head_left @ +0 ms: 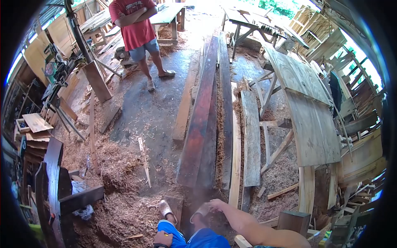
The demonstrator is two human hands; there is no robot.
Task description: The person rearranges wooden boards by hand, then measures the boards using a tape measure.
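My left hand (pixel 163 238) rests on my left thigh, over the blue shorts (pixel 206 239). Its fingers are curled, and a small yellowish spot shows at them that I cannot make out. A dark band circles that wrist. My right hand (pixel 216 205) reaches forward and inward beside my right foot (pixel 200 211), fingers loosely stretched and nothing visible in them. Just beyond it lies the near end of a long reddish-brown plank (pixel 198 140), side by side with a darker plank (pixel 224 124). My left foot (pixel 166 208) stands by a short wooden block (pixel 175 204).
A person in a red shirt (pixel 134 25) stands ahead on the left, arms crossed. Wood shavings (pixel 120 186) cover the floor. At right, wide boards (pixel 310 120) lean on a trestle (pixel 271 95). A dark timber piece (pixel 80 200) juts in at left.
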